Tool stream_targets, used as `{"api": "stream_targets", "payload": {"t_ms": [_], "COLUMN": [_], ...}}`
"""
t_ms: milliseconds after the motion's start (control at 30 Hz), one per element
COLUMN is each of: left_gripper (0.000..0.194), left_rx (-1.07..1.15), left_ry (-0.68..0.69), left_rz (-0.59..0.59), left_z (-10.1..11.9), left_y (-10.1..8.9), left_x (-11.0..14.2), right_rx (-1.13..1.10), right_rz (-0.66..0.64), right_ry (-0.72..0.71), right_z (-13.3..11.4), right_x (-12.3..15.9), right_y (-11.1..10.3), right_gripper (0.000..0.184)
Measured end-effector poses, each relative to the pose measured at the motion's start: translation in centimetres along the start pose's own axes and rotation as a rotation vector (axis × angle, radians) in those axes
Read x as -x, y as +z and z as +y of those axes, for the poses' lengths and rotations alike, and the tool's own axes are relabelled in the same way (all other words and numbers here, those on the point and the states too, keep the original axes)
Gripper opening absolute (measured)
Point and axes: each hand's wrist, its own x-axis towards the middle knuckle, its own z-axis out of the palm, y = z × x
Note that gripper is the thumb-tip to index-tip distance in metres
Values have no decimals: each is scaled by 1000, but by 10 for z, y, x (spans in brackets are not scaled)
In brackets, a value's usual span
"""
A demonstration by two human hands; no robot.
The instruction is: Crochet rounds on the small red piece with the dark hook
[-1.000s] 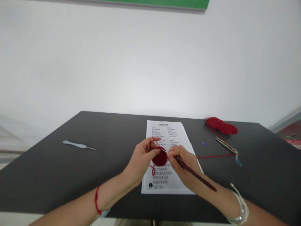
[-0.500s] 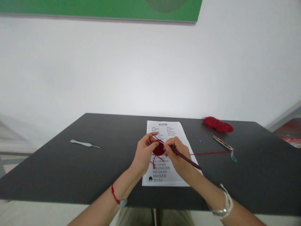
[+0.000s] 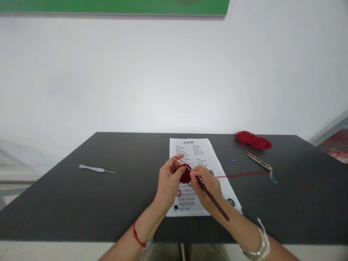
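Between my two hands is a round dark red crochet piece (image 3: pixel 185 177), held above a printed pattern sheet (image 3: pixel 201 208). My left hand (image 3: pixel 170 177) pinches the piece's left edge between thumb and fingers, with a strand of red yarn running over its raised forefinger. In a pen-like grip, my right hand (image 3: pixel 206 183) holds a crochet hook (image 3: pixel 213 200) with a dark brown handle. The hook's thin metal shaft reaches the top edge of the piece, but its tip is too small to make out. A loose yarn tail loops below the piece.
At the back right lies a skein of red yarn (image 3: pixel 254 140), beside thread snips (image 3: pixel 258 160) with a blue loop. A small purple stitch marker (image 3: pixel 234 161) rests nearer the sheet. On the left of the black table (image 3: pixel 67 203) lies a grey-handled hook (image 3: pixel 95 168).
The view has shifted slightly. Both hands keep their grips on the piece and the hook, while the hook's handle swings in angle. More of the sheet's lower right corner now shows.
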Motion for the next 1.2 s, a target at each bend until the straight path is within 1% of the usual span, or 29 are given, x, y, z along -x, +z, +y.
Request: {"api": "stream_targets", "payload": {"t_ms": [100,133,200,267,300,333,367,467,500,600,700,767,833,900,967,1067,1200], "left_gripper": [33,34,35,34,34,34,35,36,36,40,42,41,40,40,42,45,43], "left_rx": [-9,-15,-35,-64,-75,-81,-83,-58,-36,79,200,250,264,231,150,2,-218], "left_ry": [-14,-14,3,36,48,49,40,-15,-37,-107,-234,-328,-356,-283,-165,-41,110], "left_rz": [-10,-10,-3,10,14,8,-6,-70,-86,-115,-178,-214,-206,-164,-122,-94,-60], "left_z": [1,1,1,1,1,1,1,2,3,5,5,3,1,0,-1,-1,-2], "left_y": [0,-1,-2,-3,-3,-3,-3,-1,-1,-3,-8,-10,-10,-8,-5,-3,-7], "left_x": [1,1,1,1,1,2,3,5,5,4,-1,-4,-5,-4,-3,-2,-4], "right_rx": [2,-13,-79,-181,-214,-221,-202,-82,-66,-108,-139,-74,48,145,145,43,-95], "right_rz": [-27,-36,-46,-47,-49,-53,-64,-113,-118,-120,-194,-242,-245,-215,-187,-155,-110], "right_ry": [-55,-52,36,184,229,233,194,-19,-65,-105,-143,-226,-287,-256,-179,-113,-90], "right_z": [2,2,3,4,5,5,6,10,12,17,21,21,20,18,16,15,12], "right_x": [1,2,2,3,4,4,5,5,4,-2,-8,-9,-7,-4,-2,1,2], "right_y": [0,0,-1,-1,-1,-1,-1,-1,-2,-7,-14,-15,-13,-8,-3,-2,-8], "right_gripper": [15,14,12,10,10,9,9,14,15,14,12,15,19,20,20,16,14]}}
